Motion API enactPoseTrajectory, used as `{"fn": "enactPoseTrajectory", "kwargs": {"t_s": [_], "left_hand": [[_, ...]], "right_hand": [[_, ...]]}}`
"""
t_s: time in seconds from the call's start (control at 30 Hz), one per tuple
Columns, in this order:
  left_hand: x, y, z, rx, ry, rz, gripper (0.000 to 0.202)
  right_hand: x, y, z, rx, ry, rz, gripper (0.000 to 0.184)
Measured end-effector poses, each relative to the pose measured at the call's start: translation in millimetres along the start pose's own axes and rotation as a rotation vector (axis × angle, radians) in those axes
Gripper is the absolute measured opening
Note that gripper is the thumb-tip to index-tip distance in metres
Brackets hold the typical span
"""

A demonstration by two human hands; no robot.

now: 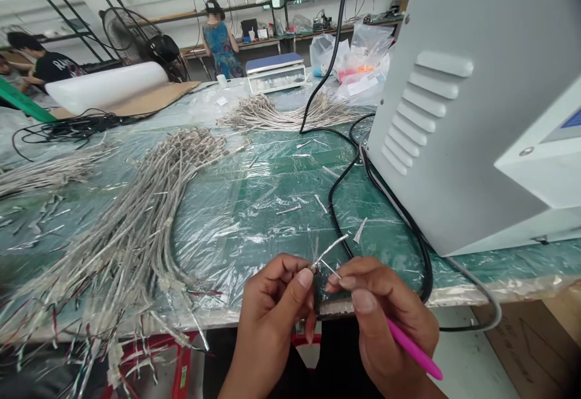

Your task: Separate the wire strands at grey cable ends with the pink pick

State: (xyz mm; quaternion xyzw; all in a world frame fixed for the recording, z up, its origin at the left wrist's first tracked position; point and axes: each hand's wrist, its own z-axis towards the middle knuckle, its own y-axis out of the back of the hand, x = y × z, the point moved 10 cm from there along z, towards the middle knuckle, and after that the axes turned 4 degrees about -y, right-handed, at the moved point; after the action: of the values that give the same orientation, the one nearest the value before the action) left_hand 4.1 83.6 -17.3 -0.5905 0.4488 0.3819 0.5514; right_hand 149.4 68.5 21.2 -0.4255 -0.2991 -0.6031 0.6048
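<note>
My left hand is closed in a pinch on a cable end. A silvery strand of it sticks up and to the right above the thumb. My right hand grips a pick with a pink handle, which slants down to the right out of the palm. Its thin pale tip points at the cable, close to my left thumb; whether it touches cannot be made out. To the left lies a big bundle of grey cables, its stripped, coloured wire ends hanging over the table edge.
A grey metal machine stands at the right, with black cords beside it. Foil scraps lie on the plastic-covered table. More cables, a scale and plastic bags are farther back. Two other people are beyond the table.
</note>
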Motion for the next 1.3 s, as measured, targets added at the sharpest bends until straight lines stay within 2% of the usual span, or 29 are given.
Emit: {"fn": "enactPoseTrajectory", "kwargs": {"t_s": [0.13, 0.3, 0.7, 1.3], "left_hand": [[1.7, 3.1, -0.9, -0.006, -0.005, 0.032, 0.018], [3.2, 2.6, -0.7, -0.009, 0.029, 0.023, 0.016], [4.5, 4.7, -0.6, -0.015, 0.013, 0.051, 0.014], [1.4, 3.8, 0.0, -0.034, -0.004, 0.022, 0.013]], "right_hand": [[-2.4, 6.7, -4.4, -0.062, -0.006, 0.052, 0.016], [-0.5, 4.8, -3.4, -0.055, 0.022, 0.044, 0.015], [-4.3, 3.2, -1.9, -0.050, -0.015, 0.081, 0.016], [-6.1, 9.8, -3.2, -0.129, -0.035, 0.070, 0.019]]}}
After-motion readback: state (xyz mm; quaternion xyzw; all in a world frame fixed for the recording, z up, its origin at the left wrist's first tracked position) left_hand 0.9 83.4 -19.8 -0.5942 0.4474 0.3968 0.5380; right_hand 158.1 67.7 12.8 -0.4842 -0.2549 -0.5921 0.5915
